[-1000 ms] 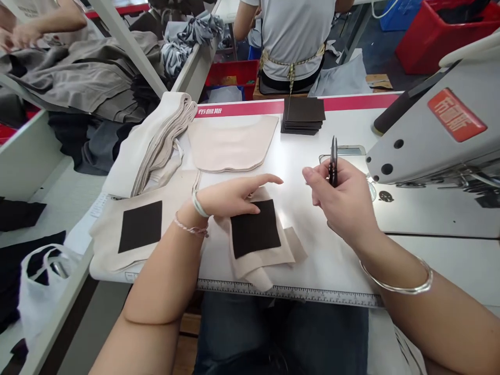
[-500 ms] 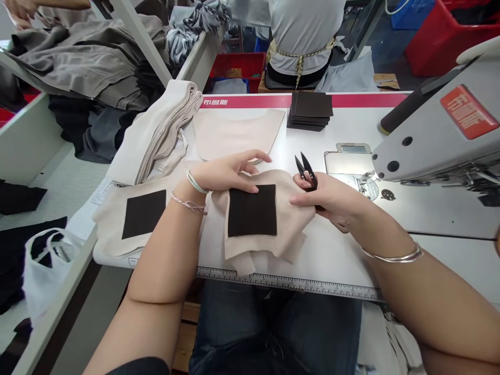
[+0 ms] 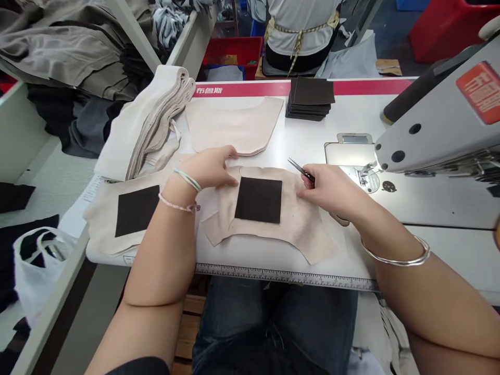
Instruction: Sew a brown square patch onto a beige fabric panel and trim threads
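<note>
A beige fabric piece (image 3: 297,229) with a dark brown square patch (image 3: 258,200) lies spread flat on the white sewing table (image 3: 273,250) in front of me. My left hand (image 3: 209,167) rests on its upper left edge, fingers curled and pressed on the cloth. My right hand (image 3: 332,190) presses the right side of the piece and holds small black thread snips (image 3: 301,170), blades pointing up and left.
A sewn beige piece with a brown patch (image 3: 135,209) lies at the left. Behind are a beige panel stack (image 3: 234,125), folded beige strips (image 3: 156,120) and a pile of brown squares (image 3: 311,98). The sewing machine (image 3: 441,125) stands at right. A person's back (image 3: 300,26) is beyond.
The folded beige piece has been opened out and laid flat. Both hands moved apart onto its left and right sides, and the snips tipped lower toward the table.
</note>
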The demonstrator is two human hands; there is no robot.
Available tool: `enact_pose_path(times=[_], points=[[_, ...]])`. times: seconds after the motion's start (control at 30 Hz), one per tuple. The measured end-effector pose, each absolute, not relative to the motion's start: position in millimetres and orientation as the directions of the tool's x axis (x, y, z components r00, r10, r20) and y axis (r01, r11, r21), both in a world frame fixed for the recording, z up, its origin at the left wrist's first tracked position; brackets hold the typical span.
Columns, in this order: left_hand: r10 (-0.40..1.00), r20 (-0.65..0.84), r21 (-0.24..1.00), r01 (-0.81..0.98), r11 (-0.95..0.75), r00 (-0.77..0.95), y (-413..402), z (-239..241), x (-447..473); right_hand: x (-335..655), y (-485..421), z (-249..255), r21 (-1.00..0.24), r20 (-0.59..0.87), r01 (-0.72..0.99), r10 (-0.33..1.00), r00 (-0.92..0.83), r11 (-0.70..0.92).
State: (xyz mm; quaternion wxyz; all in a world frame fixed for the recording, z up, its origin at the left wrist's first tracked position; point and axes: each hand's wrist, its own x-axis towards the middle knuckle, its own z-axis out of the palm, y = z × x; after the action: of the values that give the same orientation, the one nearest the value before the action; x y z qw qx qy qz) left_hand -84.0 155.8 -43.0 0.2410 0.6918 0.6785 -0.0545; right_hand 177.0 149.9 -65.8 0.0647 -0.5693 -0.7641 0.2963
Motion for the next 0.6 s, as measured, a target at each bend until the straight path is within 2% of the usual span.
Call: enact_pose_path(times=[0.03, 0.1, 0.17, 0.23, 0.27, 0.3, 0.37, 0.43, 0.5, 0.6], points=[[0.951, -0.31, 0.18, 0.983, 0.048, 0.01, 150.0, -40.6, -77.9, 177.0, 150.2, -65.5, -0.515, -0.237, 0.837, 0.908, -0.344, 0.183], [0.994, -0.11, 0.091, 0.996, 0.006, 0.005, 135.8, -36.3, -64.1, 177.0, 150.9, -65.2, -0.499, -0.24, 0.846, 0.908, -0.345, 0.189], [0.98, 0.012, 0.092, 0.976, -0.199, 0.199, 118.6, -36.6, -51.2, 177.6, 151.6, -65.2, -0.475, -0.25, 0.858, 0.905, -0.344, 0.195], [0.919, -0.007, 0.144, 0.91, -0.388, 0.393, 98.6, -45.5, -44.0, 179.0, 151.5, -65.0, -0.43, -0.251, 0.879, 0.908, -0.335, 0.205], [0.858, 0.027, 0.165, 0.844, -0.51, 0.513, 87.7, -53.3, -43.5, 180.1, 151.1, -64.6, -0.401, -0.235, 0.89, 0.914, -0.33, 0.218], [0.824, 0.099, 0.165, 0.807, -0.567, 0.559, 76.5, -62.6, -45.2, 181.3, 150.3, -64.0, -0.374, -0.203, 0.898, 0.924, -0.324, 0.233], [0.815, 0.243, 0.19, 0.798, -0.572, 0.526, 54.6, -82.1, -53.9, 182.9, 147.3, -61.5, -0.345, -0.105, 0.901, 0.943, -0.315, 0.262], [0.842, 0.319, 0.243, 0.822, -0.516, 0.435, 36.1, -97.4, -65.9, 181.8, 142.0, -58.0, -0.377, -0.005, 0.873, 0.942, -0.336, 0.31], [0.866, 0.319, 0.288, 0.831, -0.476, 0.385, 23.2, -105.3, -76.9, 176.4, 133.9, -55.1, -0.448, 0.07, 0.803, 0.91, -0.408, 0.394], [0.854, 0.27, 0.288, 0.809, -0.512, 0.445, 14.6, -105.8, -88.2, 164.1, 117.4, -57.3, -0.493, 0.161, 0.652, 0.796, -0.583, 0.577]])
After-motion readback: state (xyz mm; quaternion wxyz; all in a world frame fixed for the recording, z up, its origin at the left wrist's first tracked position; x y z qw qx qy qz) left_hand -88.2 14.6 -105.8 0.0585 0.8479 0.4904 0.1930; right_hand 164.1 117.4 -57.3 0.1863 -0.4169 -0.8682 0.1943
